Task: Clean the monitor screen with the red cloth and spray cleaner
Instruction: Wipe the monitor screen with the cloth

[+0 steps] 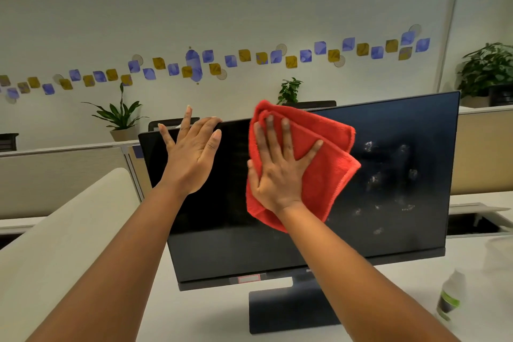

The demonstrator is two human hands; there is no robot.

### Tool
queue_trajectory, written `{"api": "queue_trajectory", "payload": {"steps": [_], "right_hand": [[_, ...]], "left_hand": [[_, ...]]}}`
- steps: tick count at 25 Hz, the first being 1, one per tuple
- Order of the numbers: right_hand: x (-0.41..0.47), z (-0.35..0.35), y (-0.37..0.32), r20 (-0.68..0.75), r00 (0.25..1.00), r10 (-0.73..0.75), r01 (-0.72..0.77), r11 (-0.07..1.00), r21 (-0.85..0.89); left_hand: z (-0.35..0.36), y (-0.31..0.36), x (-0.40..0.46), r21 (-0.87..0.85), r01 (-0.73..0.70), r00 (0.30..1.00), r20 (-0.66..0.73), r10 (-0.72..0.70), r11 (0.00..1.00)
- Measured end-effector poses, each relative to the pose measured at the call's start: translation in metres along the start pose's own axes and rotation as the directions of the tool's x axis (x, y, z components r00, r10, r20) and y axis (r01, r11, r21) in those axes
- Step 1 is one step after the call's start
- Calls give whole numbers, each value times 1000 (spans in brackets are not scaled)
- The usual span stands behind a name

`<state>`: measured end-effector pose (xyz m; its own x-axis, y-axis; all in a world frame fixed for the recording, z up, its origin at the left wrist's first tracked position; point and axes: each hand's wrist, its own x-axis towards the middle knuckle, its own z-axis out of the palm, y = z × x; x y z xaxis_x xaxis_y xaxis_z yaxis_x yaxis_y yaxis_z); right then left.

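Bare forearms reach to a black flat monitor screen (388, 147): open-fingered right hand (280, 166) presses a folded red microfibre cloth (327, 164) mid-screen; flat left hand (191, 153) steadies its top edge; spray droplets await near its right edge.

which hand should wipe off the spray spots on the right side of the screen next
Right. The right hand already presses the red cloth flat on the monitor screen, just beside the spray droplets. The left hand is bare, at the top edge on the far side.
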<state>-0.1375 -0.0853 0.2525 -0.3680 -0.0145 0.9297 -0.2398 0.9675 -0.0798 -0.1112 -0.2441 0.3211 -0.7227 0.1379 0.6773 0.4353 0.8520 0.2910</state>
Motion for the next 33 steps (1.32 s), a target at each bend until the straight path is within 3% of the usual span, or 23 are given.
{"api": "queue_trajectory", "payload": {"steps": [5,9,12,16,18,21,26,30,33], "right_hand": [[-51,15,-22,115,945,-305,309,951,-26],[-87,15,14,168,915,-368,382,922,-59],[-88,5,46,144,958,-248,260,963,-72],[-52,-7,53,28,997,67,-66,997,-39],[-30,-8,37,21,997,71,-70,997,-18],[-22,-2,9,57,985,-163,164,986,-22],[-61,16,-15,184,846,-501,508,861,9],[-138,31,-8,347,686,-640,686,728,-13],[-173,33,13,413,623,-664,743,668,-45]], "left_hand": [[0,-1,-5,81,-4,1000,-14,5,997],[0,1,-3,112,-19,1000,4,19,994],[-1,3,-3,112,-18,1000,15,16,994],[-2,1,-3,99,-10,1000,17,8,995],[-2,2,-1,82,-5,1000,18,4,997],[-1,1,-2,80,6,1000,9,-7,997],[1,-2,-2,95,1,1000,-6,-1,995],[2,-1,-6,112,1,1000,-21,1,994],[0,-2,-6,139,-5,1000,-12,7,990]]}}
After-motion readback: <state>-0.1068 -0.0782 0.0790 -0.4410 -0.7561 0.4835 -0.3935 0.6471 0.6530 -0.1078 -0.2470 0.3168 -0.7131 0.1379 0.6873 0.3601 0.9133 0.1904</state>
